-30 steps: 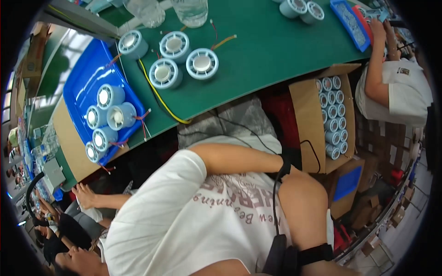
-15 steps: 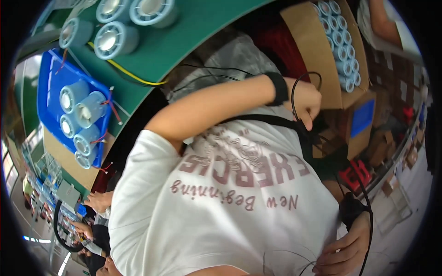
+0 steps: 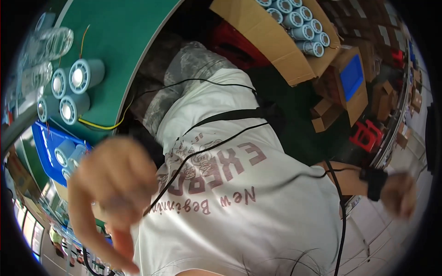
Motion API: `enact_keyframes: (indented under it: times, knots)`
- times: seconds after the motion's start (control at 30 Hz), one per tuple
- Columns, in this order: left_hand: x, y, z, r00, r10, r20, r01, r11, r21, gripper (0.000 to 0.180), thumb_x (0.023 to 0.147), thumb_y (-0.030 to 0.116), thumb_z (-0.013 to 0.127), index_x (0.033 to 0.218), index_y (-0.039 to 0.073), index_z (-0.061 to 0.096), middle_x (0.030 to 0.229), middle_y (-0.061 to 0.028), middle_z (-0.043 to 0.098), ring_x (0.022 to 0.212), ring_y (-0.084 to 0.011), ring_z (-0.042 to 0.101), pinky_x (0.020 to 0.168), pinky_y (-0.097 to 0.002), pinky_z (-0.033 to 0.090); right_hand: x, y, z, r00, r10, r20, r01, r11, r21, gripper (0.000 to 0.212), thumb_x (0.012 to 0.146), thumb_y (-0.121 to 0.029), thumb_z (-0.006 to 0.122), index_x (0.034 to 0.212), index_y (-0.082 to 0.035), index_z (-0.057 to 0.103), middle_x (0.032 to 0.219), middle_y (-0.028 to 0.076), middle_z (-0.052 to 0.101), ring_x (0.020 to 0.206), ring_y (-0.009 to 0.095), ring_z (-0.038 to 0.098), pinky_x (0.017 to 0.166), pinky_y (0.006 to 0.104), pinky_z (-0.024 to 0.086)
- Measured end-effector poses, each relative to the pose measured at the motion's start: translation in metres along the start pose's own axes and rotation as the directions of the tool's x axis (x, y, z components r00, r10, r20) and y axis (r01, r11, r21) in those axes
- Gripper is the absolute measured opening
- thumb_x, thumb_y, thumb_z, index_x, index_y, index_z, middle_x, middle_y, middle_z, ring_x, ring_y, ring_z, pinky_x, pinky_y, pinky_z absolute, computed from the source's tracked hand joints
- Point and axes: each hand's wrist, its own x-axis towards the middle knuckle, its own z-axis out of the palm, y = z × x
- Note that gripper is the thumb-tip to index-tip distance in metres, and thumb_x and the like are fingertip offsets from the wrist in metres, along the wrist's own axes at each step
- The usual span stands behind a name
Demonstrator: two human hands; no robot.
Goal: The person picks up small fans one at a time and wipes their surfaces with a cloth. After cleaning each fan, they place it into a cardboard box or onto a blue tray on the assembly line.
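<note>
My left hand (image 3: 115,179) is raised close in at the left, over the table edge and a blue tray (image 3: 43,152). It is blurred, its fingers bent downward. A thin black cable (image 3: 198,149) crosses my white shirt and ends beside these fingers; whether they hold it I cannot tell. Out to the far right, my right hand (image 3: 398,195), with a black wristband (image 3: 374,183), is smeared by motion and its fingers are unclear. Across my waist lies a black strap (image 3: 225,116). Several light-blue ribbed cylinders (image 3: 86,76) stand on the green table (image 3: 117,39).
Clear bottles (image 3: 53,41) stand on the table's left, with a yellow wire (image 3: 99,125) at its edge. An open cardboard box (image 3: 258,39) of similar blue cylinders is at upper right. Beyond it are smaller cartons (image 3: 328,115) and a red stool (image 3: 368,135).
My left hand has left the strap at my waist and swung left, up close. My right hand has moved up and outward to the right. The whole view has shifted.
</note>
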Motion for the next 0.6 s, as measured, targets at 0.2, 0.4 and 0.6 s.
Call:
enact_keyframes:
  times: [0.2,0.4,0.6]
  knots:
    - [-0.004,-0.009,0.033,0.990,-0.044,-0.135,0.139,0.502,0.853,0.037,0.082,0.004,0.072,0.118,0.007,0.064,0.064,-0.0053,0.058,0.047,-0.0136,0.049,0.044,-0.0253,0.038,-0.045,0.177,0.057,0.083,0.995,0.056,-0.756,0.100,-0.647,0.039,0.079,-0.004,0.072,0.117,-0.007,0.060,0.118,0.009,0.056,0.102,0.019,0.056,0.086,0.0310,0.048]
    - [0.016,-0.045,0.007,0.946,-0.248,-0.208,0.316,0.566,0.762,0.045,0.079,0.024,0.077,0.107,-0.007,0.063,0.066,-0.0056,0.062,0.047,-0.0126,0.050,0.040,-0.0276,0.032,-0.133,0.232,0.091,0.061,0.918,0.393,-0.680,0.326,-0.656,0.031,0.075,-0.001,0.071,0.106,-0.004,0.065,0.096,0.009,0.062,0.083,0.024,0.062,0.074,0.0337,0.051]
    - [0.025,-0.062,0.019,0.819,-0.551,0.158,0.341,0.690,0.638,0.051,0.076,0.023,0.074,0.119,-0.003,0.062,0.075,-0.0045,0.065,0.052,-0.0186,0.057,0.046,-0.0308,0.044,-0.106,0.217,0.062,0.217,0.885,0.411,-0.540,0.460,-0.705,0.012,0.076,0.000,0.067,0.088,0.000,0.067,0.084,0.011,0.064,0.078,0.026,0.064,0.071,0.0348,0.052]
